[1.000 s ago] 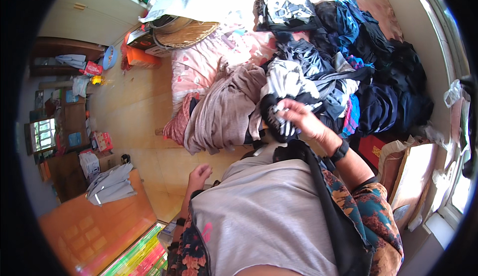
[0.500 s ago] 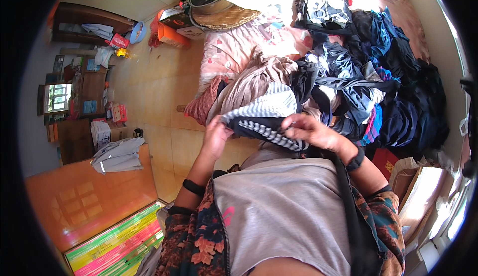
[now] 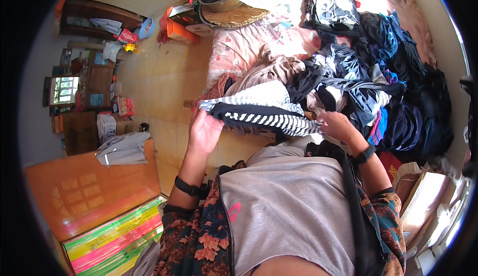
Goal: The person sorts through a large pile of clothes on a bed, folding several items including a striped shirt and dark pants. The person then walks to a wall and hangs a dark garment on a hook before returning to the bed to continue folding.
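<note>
A garment with black-and-white stripes and a black band (image 3: 264,118) is stretched between my two hands, in front of my body. My left hand (image 3: 205,130) pinches its left end, thumb up against the cloth. At the other end, the fingers of my right hand (image 3: 337,126) are closed on the striped edge. The garment's paler striped part (image 3: 264,95) lies beyond the black band, toward the bed. Just past it, a brownish garment (image 3: 271,69) lies rumpled on the bed's near edge. The garment's exact kind is not clear.
A pink patterned bed (image 3: 234,47) carries a heap of dark clothes (image 3: 348,84) and a folded black-and-white pile (image 3: 331,9). A woven tray (image 3: 236,18) and an orange box (image 3: 181,33) stand at the far left. A grey garment (image 3: 123,149) drapes over an orange board (image 3: 94,186).
My hands have moved apart, pulling the striped garment wider and straighter. My right hand has shifted right to the garment's end. The view has moved slightly.
</note>
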A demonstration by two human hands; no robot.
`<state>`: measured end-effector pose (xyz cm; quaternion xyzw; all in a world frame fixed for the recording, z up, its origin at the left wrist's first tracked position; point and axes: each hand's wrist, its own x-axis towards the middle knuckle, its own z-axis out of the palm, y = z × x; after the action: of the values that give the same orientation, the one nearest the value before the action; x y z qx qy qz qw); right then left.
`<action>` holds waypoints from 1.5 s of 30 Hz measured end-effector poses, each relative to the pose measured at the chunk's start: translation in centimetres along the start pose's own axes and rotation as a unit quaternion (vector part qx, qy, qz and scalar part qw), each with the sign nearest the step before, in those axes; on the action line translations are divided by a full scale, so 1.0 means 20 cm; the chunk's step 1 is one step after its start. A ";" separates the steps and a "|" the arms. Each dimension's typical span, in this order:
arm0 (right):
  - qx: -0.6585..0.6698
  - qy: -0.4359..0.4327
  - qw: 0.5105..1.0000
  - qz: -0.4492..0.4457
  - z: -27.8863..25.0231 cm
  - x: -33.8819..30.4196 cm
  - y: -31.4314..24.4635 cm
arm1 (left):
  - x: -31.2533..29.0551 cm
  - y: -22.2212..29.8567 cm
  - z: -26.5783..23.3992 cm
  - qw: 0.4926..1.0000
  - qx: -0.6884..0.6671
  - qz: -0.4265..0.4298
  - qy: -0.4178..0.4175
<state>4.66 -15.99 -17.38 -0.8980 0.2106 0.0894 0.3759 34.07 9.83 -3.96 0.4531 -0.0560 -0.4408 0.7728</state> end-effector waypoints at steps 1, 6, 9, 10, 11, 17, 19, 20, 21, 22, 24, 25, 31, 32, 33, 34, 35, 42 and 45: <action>0.026 0.041 0.999 -0.015 0.01 0.04 -0.03 | -0.01 0.00 0.02 0.997 -0.008 0.010 -0.077; 0.128 0.091 0.981 -0.111 0.10 0.27 -0.28 | -0.06 -0.01 0.12 0.991 -0.047 -0.044 -0.118; 0.073 0.040 0.980 -0.178 0.17 0.36 -0.35 | -0.07 0.00 0.13 0.995 -0.002 -0.032 -0.093; 0.087 0.038 0.980 -0.174 0.18 0.38 -0.35 | -0.07 0.01 0.12 0.995 0.000 -0.020 -0.095; 0.138 0.028 0.978 -0.154 0.18 0.39 -0.33 | -0.07 0.03 0.10 0.997 0.012 -0.003 -0.080; 0.683 -0.062 0.727 0.021 -0.03 0.32 -0.17 | -0.07 0.07 -0.05 0.990 0.118 0.049 0.056; 0.734 -0.026 0.679 0.015 -0.14 0.28 -0.20 | -0.06 0.07 -0.07 0.979 0.177 0.051 0.085; 0.755 -0.017 0.655 0.026 -0.21 0.27 -0.22 | -0.05 0.07 -0.07 0.968 0.233 0.065 0.069; 0.712 0.042 0.695 0.088 -0.30 0.30 -0.25 | -0.04 0.07 -0.07 0.951 0.293 0.074 0.057; 0.744 0.061 0.662 0.071 -0.37 0.28 -0.27 | -0.03 0.08 -0.06 0.927 0.362 0.078 0.059; 0.742 0.073 0.666 -0.016 -0.53 0.24 -0.33 | -0.01 0.10 -0.05 0.910 0.404 0.090 0.030; 0.726 0.090 0.682 0.001 -0.61 0.24 -0.37 | 0.01 0.11 -0.04 0.903 0.419 0.095 0.018; 0.671 0.106 0.726 -0.108 -0.76 0.23 -0.59 | 0.11 0.13 -0.02 0.874 0.450 0.181 0.005; 0.646 0.101 0.751 -0.097 -0.75 0.27 -0.63 | 0.12 0.10 -0.01 0.864 0.468 0.184 0.034; 0.633 0.105 0.765 -0.059 -0.71 0.32 -0.69 | 0.13 0.07 0.00 0.853 0.480 0.192 0.064; 0.626 0.102 0.773 0.001 -0.68 0.33 -0.73 | 0.14 0.04 0.01 0.836 0.507 0.175 0.113; 0.605 0.083 0.792 0.028 -0.65 0.36 -0.77 | 0.13 -0.01 0.02 0.802 0.540 0.250 0.044; 0.521 -0.074 0.779 -0.341 -0.31 0.34 -1.28 | 0.11 -0.24 0.06 0.793 0.580 0.093 -0.161; 0.467 -0.199 0.758 -0.410 -0.30 0.25 -1.35 | 0.13 -0.13 0.07 0.888 0.445 0.059 -0.100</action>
<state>21.20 -4.84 2.49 -0.5735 -0.2415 -0.0055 0.7828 33.37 6.41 -5.90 0.6990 -0.3495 -0.3660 0.5053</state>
